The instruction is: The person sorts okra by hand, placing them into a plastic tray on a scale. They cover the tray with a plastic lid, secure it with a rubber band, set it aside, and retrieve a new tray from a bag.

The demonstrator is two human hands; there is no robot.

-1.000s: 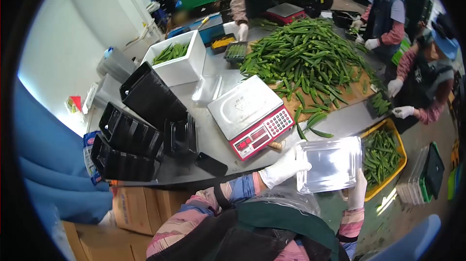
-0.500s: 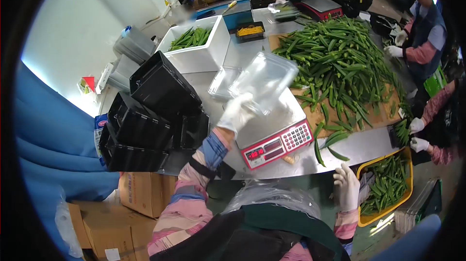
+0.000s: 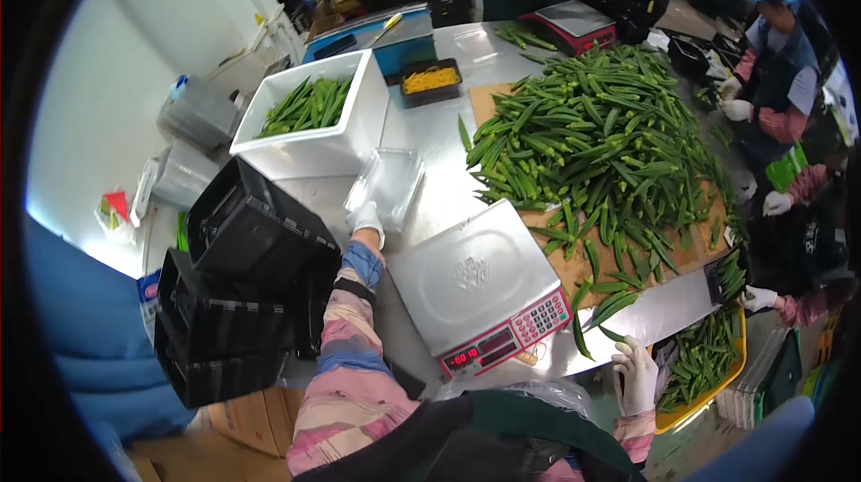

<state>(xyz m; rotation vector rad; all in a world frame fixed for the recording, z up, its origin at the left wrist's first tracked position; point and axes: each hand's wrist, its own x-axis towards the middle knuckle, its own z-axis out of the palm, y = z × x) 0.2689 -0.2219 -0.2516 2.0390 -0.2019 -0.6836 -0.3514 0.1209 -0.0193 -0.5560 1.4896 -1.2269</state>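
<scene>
My left hand (image 3: 367, 221), in a white glove, is at the near end of a clear plastic tray (image 3: 387, 184) on the metal table, its fingers closed on the tray's edge. To its right lies a red and silver scale (image 3: 475, 276) with a bare plate and a lit display. My right hand (image 3: 635, 376), also gloved, hangs at the table's front edge with its fingers curled apart and nothing in them. Near it are loose okra pods and the large okra pile (image 3: 601, 132) on a brown board.
A white foam box (image 3: 296, 152) of okra stands behind the tray, beside a black tray of yellow strips (image 3: 430, 79). Black crates (image 3: 260, 231) are stacked at left. A yellow basket (image 3: 741, 338) of okra is at lower right. Co-workers stand at the far side and right.
My left hand has moved left and put the clear plastic tray down on the table, off the scale. The view has shifted. My right hand stays near the table edge.
</scene>
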